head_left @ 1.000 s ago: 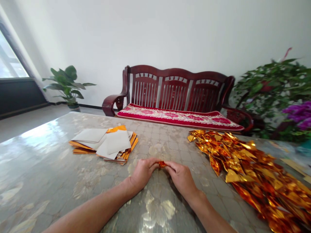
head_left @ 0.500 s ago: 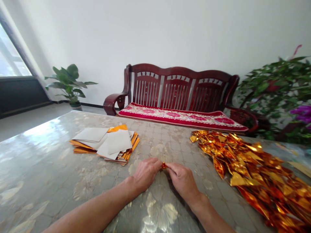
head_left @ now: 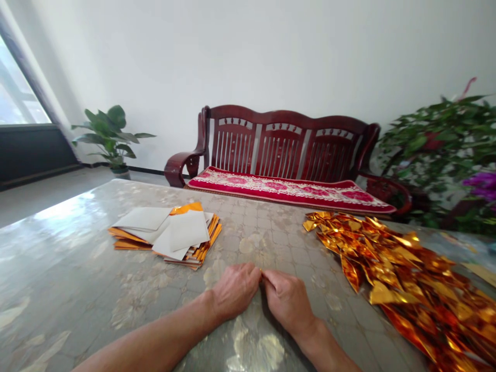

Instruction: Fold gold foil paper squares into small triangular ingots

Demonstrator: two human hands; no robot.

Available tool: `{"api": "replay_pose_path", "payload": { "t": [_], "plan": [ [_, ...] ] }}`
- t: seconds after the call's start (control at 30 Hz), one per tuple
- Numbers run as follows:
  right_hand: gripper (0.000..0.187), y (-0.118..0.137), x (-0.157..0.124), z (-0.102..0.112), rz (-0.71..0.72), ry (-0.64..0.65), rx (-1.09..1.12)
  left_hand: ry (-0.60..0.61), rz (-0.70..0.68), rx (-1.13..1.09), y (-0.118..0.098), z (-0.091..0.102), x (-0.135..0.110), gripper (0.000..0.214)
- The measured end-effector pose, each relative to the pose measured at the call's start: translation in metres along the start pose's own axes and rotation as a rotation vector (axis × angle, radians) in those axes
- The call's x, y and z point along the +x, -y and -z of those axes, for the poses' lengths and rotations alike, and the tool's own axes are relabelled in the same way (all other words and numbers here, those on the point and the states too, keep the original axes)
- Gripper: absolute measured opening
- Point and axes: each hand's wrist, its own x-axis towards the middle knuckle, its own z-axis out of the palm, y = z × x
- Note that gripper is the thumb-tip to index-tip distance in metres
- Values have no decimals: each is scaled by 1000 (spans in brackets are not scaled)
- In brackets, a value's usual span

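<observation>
My left hand (head_left: 238, 290) and my right hand (head_left: 287, 298) meet fingertip to fingertip low over the table. Both are closed in a pinch on a small piece of gold foil paper (head_left: 261, 270), of which only a sliver shows between the fingers. Beyond my left hand lies a loose stack of foil paper sheets (head_left: 188, 230), white backs up with orange-gold edges showing. To the right of my right hand spreads a heap of folded gold foil pieces (head_left: 403, 268), shiny and pointed.
The table (head_left: 155, 289) has a glossy, flower-patterned cover. Behind it stands a dark red wooden bench (head_left: 279, 144) with a red and white seat cover (head_left: 287, 187). Potted plants stand at the left (head_left: 112, 137) and right (head_left: 442, 150). Clear plastic (head_left: 461, 245) lies at the right edge.
My fingertips have come closer together, and the foil piece between them now shows much less. The whole view has shifted slightly; the stack and heap look the same.
</observation>
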Motion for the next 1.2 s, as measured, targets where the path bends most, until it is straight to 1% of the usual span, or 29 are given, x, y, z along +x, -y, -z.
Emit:
{"api": "replay_pose_path", "payload": {
  "t": [0.17, 0.37, 0.5, 0.67, 0.87, 0.93, 1.03, 1.13, 1.2],
  "plan": [
    [32, 3, -3, -1, -18, 1, -8, 38, -4, 3, -2, 0, -2, 17],
    [31, 8, -6, -2, -3, -56, -32, 84, 23, 11, -9, 3, -4, 16],
    [31, 12, -7, -2, -11, -86, 3, 83, 13, 9, -14, 7, -6, 18],
    [32, 13, -9, -1, -6, -123, 25, 79, 39, 4, -17, 7, -9, 17],
    [33, 14, -9, -2, 1, -133, 30, 69, 51, -16, -18, 6, -10, 14],
    [34, 14, -10, -3, -9, -125, 19, 63, 50, -16, -17, 4, -10, 14],
    [34, 11, -11, -4, -29, -79, 16, 35, 35, -25, -14, 1, -10, 16],
    [30, 5, -9, -2, -35, -5, 36, -19, 2, -63, -7, -1, -9, 17],
    [25, -2, -8, 1, -24, 43, 51, -69, 12, -100, -2, 0, -7, 19]
  ]
}}
